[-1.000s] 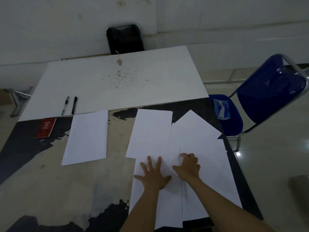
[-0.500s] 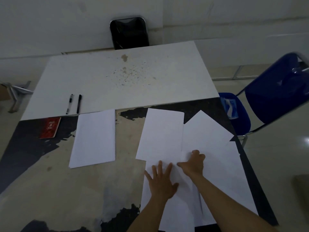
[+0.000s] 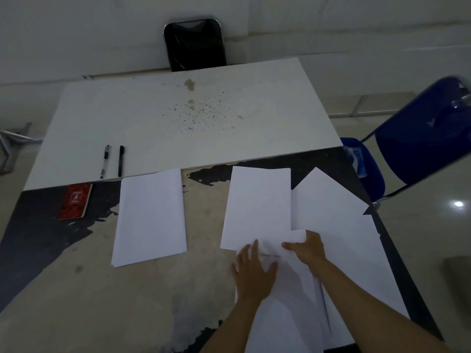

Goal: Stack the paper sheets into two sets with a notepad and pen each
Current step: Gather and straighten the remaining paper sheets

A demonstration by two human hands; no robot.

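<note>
Several white paper sheets (image 3: 331,215) lie spread and overlapping on the right of the worn table (image 3: 76,289). One upright sheet (image 3: 257,205) lies on top of them at the left. My left hand (image 3: 253,272) presses flat on a near sheet, fingers spread. My right hand (image 3: 305,247) grips the top edge of a sheet, fingers curled over it. A neat paper stack (image 3: 150,215) lies apart at centre left. A red notepad (image 3: 75,201) lies at the far left. Two black pens (image 3: 112,160) lie side by side on the white board (image 3: 204,115).
The white board covers the table's far half. A black chair (image 3: 195,43) stands behind it by the wall. A blue chair (image 3: 420,138) stands close to the table's right edge. The table's right edge runs just beyond the spread sheets.
My right hand has slid left and curled over a sheet's top edge, pulling it toward the left hand. The left hand stays pressing on the near sheets. The view has shifted slightly.
</note>
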